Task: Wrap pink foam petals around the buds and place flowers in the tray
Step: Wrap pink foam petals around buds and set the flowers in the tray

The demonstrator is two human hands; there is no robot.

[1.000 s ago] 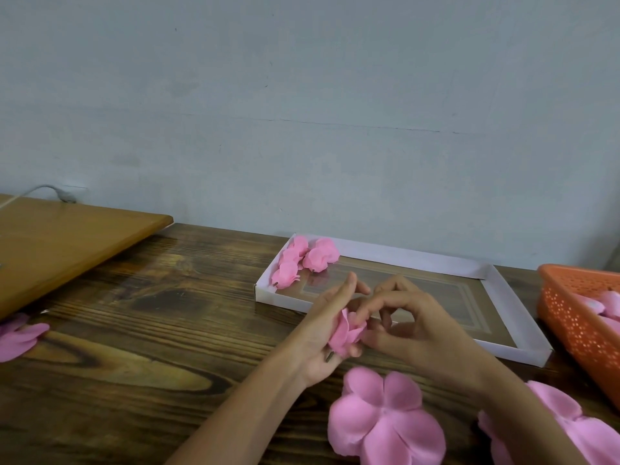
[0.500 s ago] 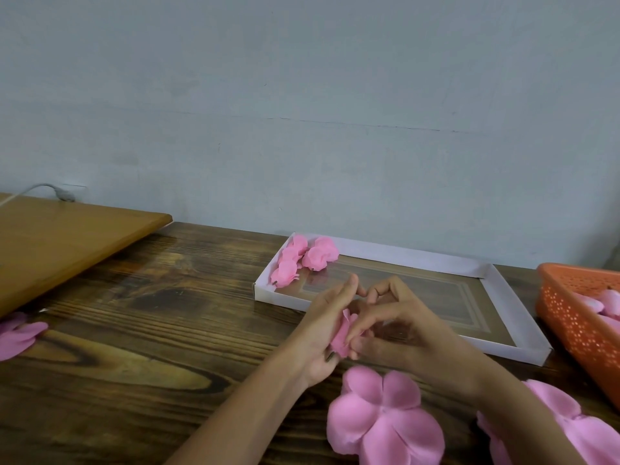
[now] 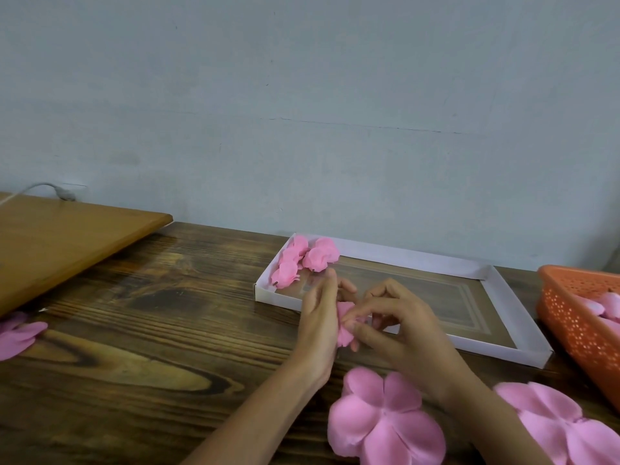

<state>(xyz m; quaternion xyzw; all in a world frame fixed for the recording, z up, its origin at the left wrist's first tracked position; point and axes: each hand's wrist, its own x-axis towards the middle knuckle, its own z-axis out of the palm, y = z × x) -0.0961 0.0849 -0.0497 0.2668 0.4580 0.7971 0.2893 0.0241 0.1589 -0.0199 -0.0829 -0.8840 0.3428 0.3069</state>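
Three finished flowers [image 3: 303,260], as near as I can count, lie bunched in the far-left corner of the white tray [image 3: 503,345]. Most of the tray floor is bare.

One more is in the making. The half-wrapped flower [image 3: 345,325] sits between both hands, above the counter [image 3: 141,330] and just in front of the tray's near wall.
- Left hand [image 3: 318,323]: fingers nearly straight, laid along the back of the foam. What looks like the thumb tip is tucked under the foam's lower edge, so I read it as holding.
- Right hand [image 3: 402,327]: fingers curled, thumb and forefinger pinching the pink foam from the front.

The bud itself is hidden inside the foam.

Stock left over:
- Two flat petal pieces near the front edge, one [image 3: 385,421] below the hands and another [image 3: 563,427] by the right forearm.
- A third piece [image 3: 20,333] at the far-left edge.
- An orange basket [image 3: 577,317] on the right with more pink pieces in it; whether these are buds or petals I cannot tell.

My judgement is that the task is early to middling. A few flowers are placed, one wrap is under way, and several pieces wait to be wrapped and placed.
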